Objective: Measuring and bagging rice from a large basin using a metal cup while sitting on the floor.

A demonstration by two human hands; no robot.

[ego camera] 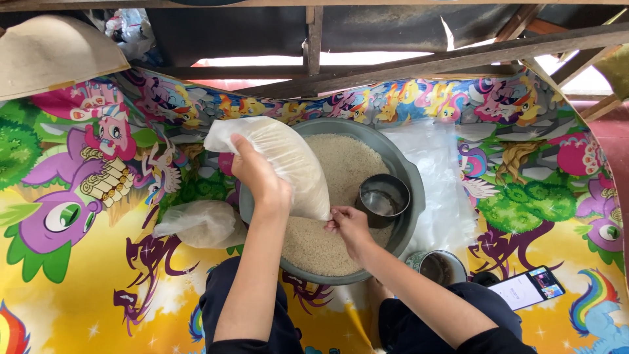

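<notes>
A clear plastic bag filled with white rice (pixel 282 160) lies tilted over the left rim of a grey basin (pixel 413 190). My left hand (pixel 261 177) grips the bag's side from the left. My right hand (pixel 348 226) pinches the bag's lower end, just above the loose rice (pixel 318 246) that fills the basin. A round metal cup (pixel 382 198) stands in the rice at the basin's right side, apart from both hands.
A second filled bag (pixel 200 223) lies on the colourful cartoon mat (pixel 78 288) left of the basin. Flat empty clear bags (pixel 439 190) lie to its right. A small tin (pixel 442 267) and a phone (pixel 527 287) sit near my right knee. Wooden beams run along the back.
</notes>
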